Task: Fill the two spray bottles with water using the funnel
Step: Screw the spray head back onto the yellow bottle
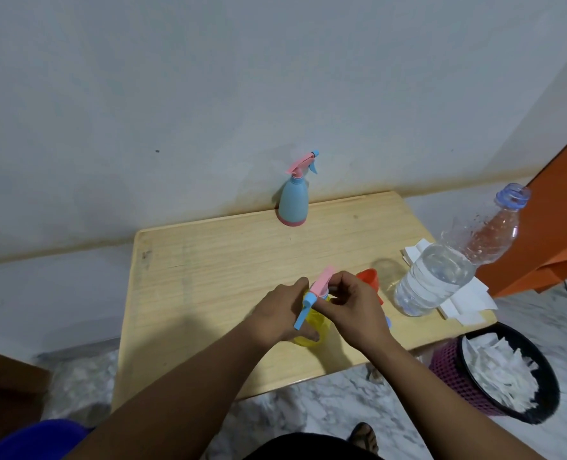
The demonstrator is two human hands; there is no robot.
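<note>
Your left hand wraps the yellow spray bottle near the front edge of the desk, fingers curled round its body. Your right hand sits on the neck, fingers pinching the collar under the pink-and-blue spray head. Whether the head is coming off or going on cannot be told; how much water is in the yellow bottle cannot be told either.

Step in hand, as it looks: turning the head on its thread. Keep the left grip low and firm so the bottle stays upright and does not spin with the collar. Turn at the collar, not the trigger. If the head comes free, lift it straight up; a dip tube probably hangs under it.

Farther back, by the wall, the blue spray bottle stands upright with its head on, well apart from your hands.

Just right of your right hand lies the orange funnel, partly hidden behind it. Beyond that stands the clear water bottle, uncapped and partly full. It is close to your right elbow's path, so a careless sweep could tip it. White paper towels lie under and beside it. A bin full of used paper stands on the floor off the desk's right corner.
</note>
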